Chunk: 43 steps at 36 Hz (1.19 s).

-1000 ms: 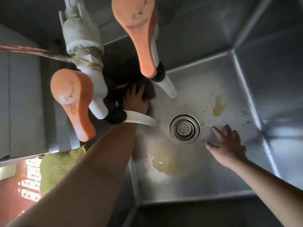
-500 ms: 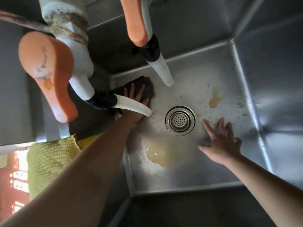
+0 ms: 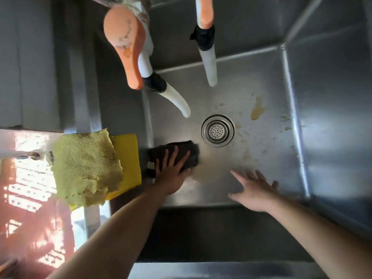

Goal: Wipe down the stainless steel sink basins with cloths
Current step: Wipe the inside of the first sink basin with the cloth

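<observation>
I look straight down into a stainless steel sink basin (image 3: 261, 150) with a round drain (image 3: 217, 130) in its floor. My left hand (image 3: 171, 174) presses flat on a dark cloth (image 3: 187, 152) at the basin's left side, just left of the drain. My right hand (image 3: 255, 190) rests on the basin floor in front of the drain, fingers spread, holding nothing. Yellowish stains (image 3: 257, 108) mark the floor right of the drain, and a wet smear (image 3: 207, 176) lies between my hands.
Two taps with orange handles (image 3: 124, 43) and white spouts (image 3: 177, 101) hang over the basin's back left. A yellow-green woven cloth (image 3: 84, 166) lies on a yellow cloth (image 3: 128, 158) over the divider on the left. Steep steel walls (image 3: 332, 117) enclose the basin.
My left hand has dragged the dark cloth from the back left corner under the taps toward me, to beside the drain. My right hand stays near the front of the basin floor.
</observation>
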{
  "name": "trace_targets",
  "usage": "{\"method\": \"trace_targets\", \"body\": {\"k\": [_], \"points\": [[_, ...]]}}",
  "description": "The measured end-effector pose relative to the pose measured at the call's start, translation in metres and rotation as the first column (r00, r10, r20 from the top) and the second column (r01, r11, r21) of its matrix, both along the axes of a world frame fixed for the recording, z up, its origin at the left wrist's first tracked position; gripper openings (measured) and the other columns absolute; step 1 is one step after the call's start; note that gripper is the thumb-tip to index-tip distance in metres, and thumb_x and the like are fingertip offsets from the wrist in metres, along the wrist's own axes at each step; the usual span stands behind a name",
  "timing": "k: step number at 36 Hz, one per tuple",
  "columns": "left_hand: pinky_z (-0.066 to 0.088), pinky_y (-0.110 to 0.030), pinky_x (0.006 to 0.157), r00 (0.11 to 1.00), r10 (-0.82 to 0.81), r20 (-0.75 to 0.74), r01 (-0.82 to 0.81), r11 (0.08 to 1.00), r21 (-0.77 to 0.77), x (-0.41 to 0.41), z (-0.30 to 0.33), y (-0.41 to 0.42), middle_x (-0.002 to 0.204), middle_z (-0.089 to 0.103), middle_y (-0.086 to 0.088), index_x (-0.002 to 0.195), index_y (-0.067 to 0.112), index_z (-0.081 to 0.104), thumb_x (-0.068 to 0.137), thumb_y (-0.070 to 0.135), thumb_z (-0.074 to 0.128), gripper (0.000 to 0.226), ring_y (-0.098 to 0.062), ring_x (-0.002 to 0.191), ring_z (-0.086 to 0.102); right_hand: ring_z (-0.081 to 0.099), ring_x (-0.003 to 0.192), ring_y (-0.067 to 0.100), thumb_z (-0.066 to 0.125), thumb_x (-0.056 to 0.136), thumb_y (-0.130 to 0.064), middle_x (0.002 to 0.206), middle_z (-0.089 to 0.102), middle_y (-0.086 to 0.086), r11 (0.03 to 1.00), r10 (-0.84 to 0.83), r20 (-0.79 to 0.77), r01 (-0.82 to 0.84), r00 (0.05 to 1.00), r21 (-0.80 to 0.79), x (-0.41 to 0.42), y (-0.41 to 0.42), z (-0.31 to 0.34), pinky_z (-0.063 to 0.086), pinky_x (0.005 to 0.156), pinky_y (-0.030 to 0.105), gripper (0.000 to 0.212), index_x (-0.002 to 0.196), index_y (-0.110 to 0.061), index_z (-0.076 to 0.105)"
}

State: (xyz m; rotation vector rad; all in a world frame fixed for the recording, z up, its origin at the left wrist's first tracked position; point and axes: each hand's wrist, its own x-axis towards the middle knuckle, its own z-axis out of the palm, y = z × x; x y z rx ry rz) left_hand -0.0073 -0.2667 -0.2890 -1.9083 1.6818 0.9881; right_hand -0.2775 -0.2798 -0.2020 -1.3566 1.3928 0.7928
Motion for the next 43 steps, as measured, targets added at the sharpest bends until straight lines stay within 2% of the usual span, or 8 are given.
{"method": "trace_targets", "body": {"k": [9,19,25,29,33,37,41,43], "points": [[-0.006,-0.057,0.120,0.983,-0.165,-0.083,0.183,0.931,0.316,0.011,0.022,0.036,0.163,-0.024,0.014,0.151,0.056,-0.001,0.101,0.057,0.032,0.060,-0.024,0.151,-0.022,0.039,0.143,0.017,0.049,0.089,-0.069,0.155,0.041,-0.006,0.959,-0.129,0.096,0.099,0.987,0.266,-0.006,0.038,0.046,0.028,0.118,0.032,0.074,0.153,-0.037,0.029],[-0.006,-0.059,0.120,0.917,-0.337,-0.214,0.397,0.713,0.577,0.007,0.043,0.072,0.163,-0.025,0.008,0.155,0.048,0.002,0.106,0.050,0.024,0.054,-0.028,0.151,-0.022,0.040,0.141,0.019,0.039,0.096,-0.064,0.156,0.040,-0.004,0.964,-0.014,0.064,-0.003,0.998,0.265,-0.006,0.059,0.078,0.028,0.116,0.029,0.064,0.148,-0.027,0.044],[0.003,-0.049,0.124,0.956,-0.139,-0.257,0.277,0.716,0.641,0.005,0.062,0.061,0.167,0.000,0.003,0.158,0.037,0.013,0.103,0.055,0.030,0.060,-0.027,0.154,0.004,0.052,0.129,0.020,0.043,0.095,-0.064,0.144,0.055,-0.004,0.978,-0.069,0.056,0.057,0.996,0.199,-0.007,0.059,0.089,0.039,0.106,0.030,0.057,0.138,-0.029,0.056],[0.015,-0.046,0.123,0.956,0.003,-0.292,0.193,0.747,0.636,0.008,0.073,0.058,0.159,0.028,0.017,0.144,0.059,0.030,0.080,0.074,0.034,0.066,-0.014,0.146,0.029,0.046,0.136,0.023,0.044,0.091,-0.069,0.149,0.050,-0.005,0.995,-0.081,-0.013,0.082,0.997,0.065,-0.013,0.064,0.098,0.034,0.110,0.032,0.062,0.143,-0.036,0.047],[0.024,-0.041,0.119,0.972,-0.005,-0.237,0.158,0.757,0.634,0.002,0.088,0.050,0.156,0.035,0.004,0.150,0.033,0.038,0.103,0.045,0.039,0.049,-0.024,0.139,0.037,0.046,0.137,0.023,0.043,0.087,-0.073,0.149,0.050,-0.006,0.990,-0.124,-0.008,0.123,0.992,-0.073,-0.020,0.064,0.111,0.032,0.115,0.041,0.065,0.144,-0.042,0.043],[0.031,-0.034,0.109,0.979,0.133,-0.156,-0.006,0.777,0.629,-0.002,0.100,0.035,0.148,0.046,0.002,0.144,0.025,0.048,0.098,0.048,0.047,0.051,-0.023,0.128,0.045,0.030,0.147,0.017,0.041,0.086,-0.071,0.159,0.033,-0.007,0.960,-0.094,-0.003,0.090,0.996,-0.264,-0.030,0.044,0.121,0.026,0.117,0.049,0.067,0.146,-0.043,0.037],[0.036,-0.023,0.084,0.888,0.438,-0.139,-0.256,0.722,0.643,-0.014,0.118,0.006,0.122,0.058,0.002,0.130,0.015,0.060,0.096,0.046,0.056,0.045,-0.015,0.097,0.055,0.019,0.150,0.017,0.045,0.094,-0.055,0.162,0.025,-0.001,0.873,-0.033,-0.013,0.023,0.999,-0.487,-0.053,0.003,0.131,0.025,0.117,0.047,0.058,0.149,-0.037,0.035],[0.048,-0.032,0.095,0.775,0.615,-0.144,-0.386,0.641,0.663,-0.013,0.112,0.001,0.116,0.069,-0.001,0.120,0.013,0.069,0.071,0.065,0.071,0.071,-0.022,0.096,0.066,0.021,0.150,0.019,0.047,0.093,-0.050,0.160,0.028,0.002,0.802,-0.027,-0.008,0.017,1.000,-0.597,-0.064,-0.019,0.135,0.026,0.116,0.047,0.058,0.147,-0.032,0.040]]}}
